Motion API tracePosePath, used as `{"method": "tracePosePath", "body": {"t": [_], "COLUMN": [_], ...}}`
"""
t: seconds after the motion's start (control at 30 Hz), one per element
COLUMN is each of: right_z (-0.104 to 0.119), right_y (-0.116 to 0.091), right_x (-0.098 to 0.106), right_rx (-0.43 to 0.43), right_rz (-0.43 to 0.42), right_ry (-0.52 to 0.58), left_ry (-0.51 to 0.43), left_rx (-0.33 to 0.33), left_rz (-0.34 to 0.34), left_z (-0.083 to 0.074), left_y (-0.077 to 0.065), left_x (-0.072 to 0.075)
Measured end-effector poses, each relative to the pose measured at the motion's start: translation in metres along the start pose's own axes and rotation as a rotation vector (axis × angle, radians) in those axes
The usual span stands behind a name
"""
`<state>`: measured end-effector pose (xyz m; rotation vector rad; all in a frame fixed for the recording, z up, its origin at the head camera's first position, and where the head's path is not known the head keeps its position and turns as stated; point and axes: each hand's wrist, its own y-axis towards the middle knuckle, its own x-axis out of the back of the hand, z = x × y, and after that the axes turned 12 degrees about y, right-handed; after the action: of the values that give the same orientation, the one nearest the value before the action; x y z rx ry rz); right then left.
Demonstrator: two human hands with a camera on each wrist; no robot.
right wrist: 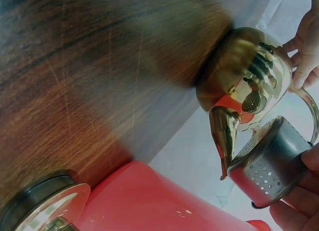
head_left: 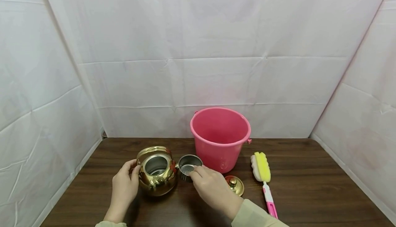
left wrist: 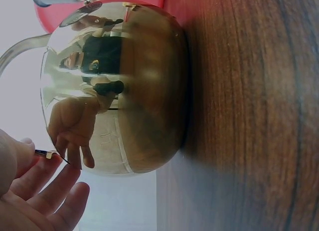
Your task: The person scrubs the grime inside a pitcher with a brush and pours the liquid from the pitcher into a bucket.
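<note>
A shiny gold kettle (head_left: 158, 185) stands lidless on the table, its opening facing up and its handle (head_left: 152, 149) raised behind the opening. At its left side my left hand (head_left: 124, 184) pinches a handle end between thumb and fingers (left wrist: 59, 193). My right hand (head_left: 213, 189) grips a perforated metal strainer (right wrist: 271, 166) by its rim, thumb against one side. The strainer is held above the tabletop, right of the kettle, next to the spout (right wrist: 225, 133). Small holes show in the strainer's base and lower wall.
Behind the strainer stands a pink bucket (head_left: 218, 153). The gold kettle lid (head_left: 237, 187) lies in front of it, partly covered by my right hand. Farther right is a yellow-and-white sponge brush (head_left: 264, 168) with a pink-and-white handle. White cloth (head_left: 216, 65) encloses the wooden table (head_left: 318, 182) at the back and sides.
</note>
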<state>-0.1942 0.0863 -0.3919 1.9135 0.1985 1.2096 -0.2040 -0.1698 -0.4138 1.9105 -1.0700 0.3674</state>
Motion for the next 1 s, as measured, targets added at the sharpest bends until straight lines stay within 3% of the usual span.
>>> {"method": "tracePosePath", "body": {"t": [1.0], "right_z": [-0.006], "right_y": [-0.019], "right_x": [-0.003], "right_rx": [-0.057], "right_rz": [0.035], "right_ry": [0.023], "left_ry": [-0.001], "left_rx": [0.011], "left_rz": [0.030], "left_z": [0.001], "left_y": [0.000], "left_x": [0.000]}}
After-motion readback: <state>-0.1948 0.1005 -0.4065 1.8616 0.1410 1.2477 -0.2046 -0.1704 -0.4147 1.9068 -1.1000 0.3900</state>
